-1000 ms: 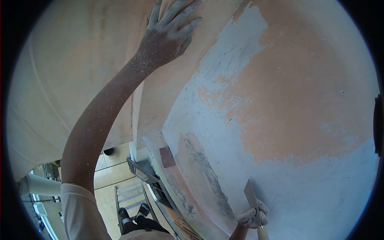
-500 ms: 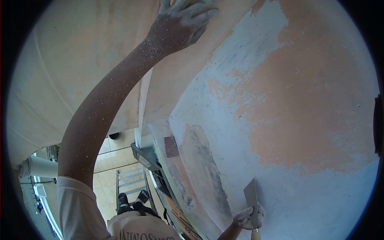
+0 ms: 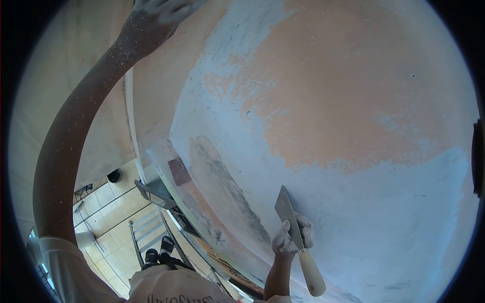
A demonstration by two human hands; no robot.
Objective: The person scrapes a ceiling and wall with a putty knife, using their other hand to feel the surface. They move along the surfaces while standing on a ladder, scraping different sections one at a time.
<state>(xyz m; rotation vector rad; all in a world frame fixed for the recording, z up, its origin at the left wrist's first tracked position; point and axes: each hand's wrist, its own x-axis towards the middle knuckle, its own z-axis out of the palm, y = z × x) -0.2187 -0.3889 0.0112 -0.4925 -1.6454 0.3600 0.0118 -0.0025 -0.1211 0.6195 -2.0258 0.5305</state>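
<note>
My right hand (image 3: 284, 242), dusty white, pinches a putty knife (image 3: 289, 214) by its metal blade near the neck. The blade points up beside the wall surface (image 3: 353, 227), and the pale handle (image 3: 312, 276) hangs free below my fingers. At the top edge of the view, my left hand (image 3: 164, 10) lies stretched out against the peach-coloured surface, its fingertips partly cut off. White dust and specks coat that hand and forearm. The wall has a large peach patch (image 3: 333, 101) bordered by whitish, scraped-looking areas.
Below, my feet in sandals stand on a metal ladder (image 3: 147, 230) over a tiled floor (image 3: 103, 202). A dark bucket (image 3: 114, 175) sits on the tiles. A ledge with a grey, rough patch (image 3: 227, 184) and a small maroon square (image 3: 179, 171) runs along the wall's lower side.
My view has shifted right, so the wall and my left arm appear further left. The putty knife is higher in view, and its handle now shows fully.
</note>
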